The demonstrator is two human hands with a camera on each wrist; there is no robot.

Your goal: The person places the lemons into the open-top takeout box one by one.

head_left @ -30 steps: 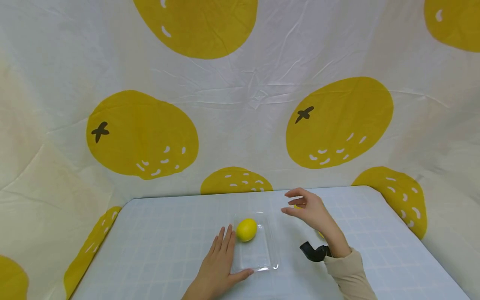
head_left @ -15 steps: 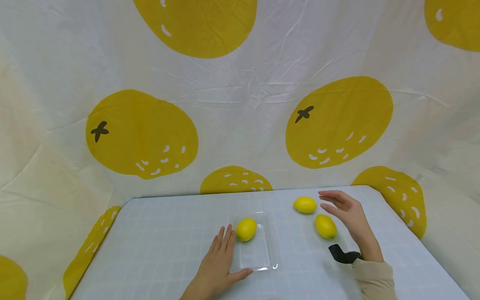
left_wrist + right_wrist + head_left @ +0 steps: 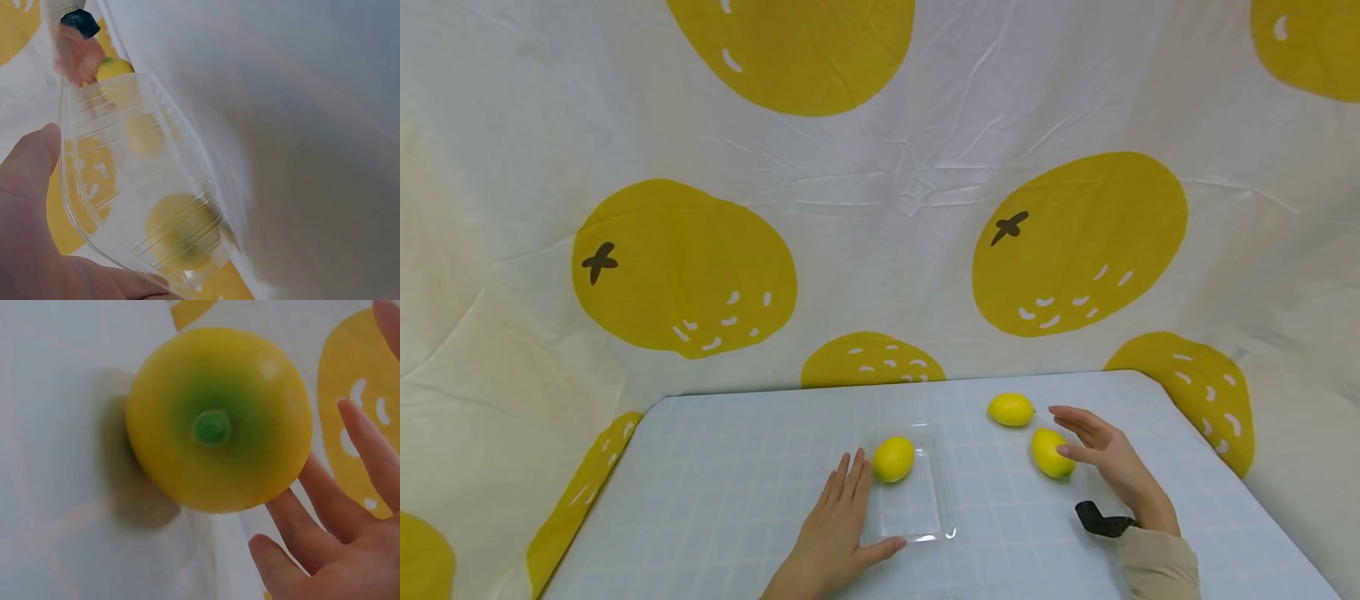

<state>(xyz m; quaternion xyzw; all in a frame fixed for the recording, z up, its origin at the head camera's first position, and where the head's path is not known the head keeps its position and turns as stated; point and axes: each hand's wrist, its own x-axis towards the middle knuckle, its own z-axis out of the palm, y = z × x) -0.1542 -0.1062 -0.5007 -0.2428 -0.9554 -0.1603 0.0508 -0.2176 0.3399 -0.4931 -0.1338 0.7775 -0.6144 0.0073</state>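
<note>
A clear plastic tray [image 3: 913, 515] lies in the middle of the table with one yellow lemon [image 3: 893, 459] in its far part. My left hand [image 3: 838, 525] rests along the tray's left side, fingers straight, its thumb at the near edge; the left wrist view has the clear wall [image 3: 106, 162] between thumb and fingers. My right hand [image 3: 1112, 458] is right beside a second lemon [image 3: 1051, 452], fingers spread and thumb overlapping it in the head view. In the right wrist view this lemon [image 3: 219, 425] shows its green stem end, with fingers behind it.
A third lemon [image 3: 1011, 409] lies farther back, left of the right hand. The table [image 3: 737, 475] has a pale checked cloth. Behind it hangs a white curtain [image 3: 880, 275] with big yellow fruit prints.
My right hand has moved right and back toward me, from over the two loose lemons to the right side of the nearer one. The left hand and tray have stayed put.
</note>
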